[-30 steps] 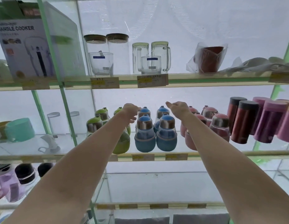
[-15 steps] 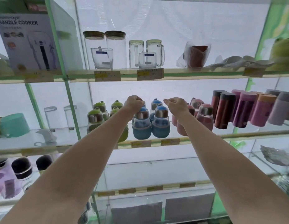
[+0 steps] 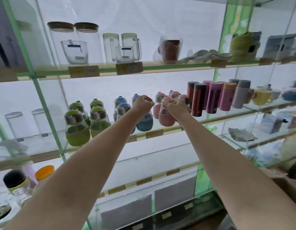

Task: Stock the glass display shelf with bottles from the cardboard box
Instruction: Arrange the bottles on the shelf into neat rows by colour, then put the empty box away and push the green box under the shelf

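Both hands have drawn back from the blue bottles (image 3: 144, 121); left hand (image 3: 142, 103) curled and empty, right hand (image 3: 177, 107) now gripping a pink bottle (image 3: 166, 118), likely nudging it into line

Premises: retail shop, housewares section. Evidence: a backlit glass display shelf (image 3: 160, 67) in several tiers, green-tinted at its edges, with paper price labels (image 3: 129, 68) stuck along the front edge of each tier. Goods stand in rows sorted by colour: green bottles (image 3: 77, 128), blue bottles (image 3: 122, 108), pink bottles (image 3: 166, 118) and slim flasks (image 3: 213, 98) on the middle tier. On the top tier, glass mugs (image 3: 130, 47) and tumblers (image 3: 75, 52) bearing maker's stickers, lidded jars (image 3: 87, 40) and a cup in plastic wrap (image 3: 171, 48). Boxed items (image 3: 278, 45) at the right end.
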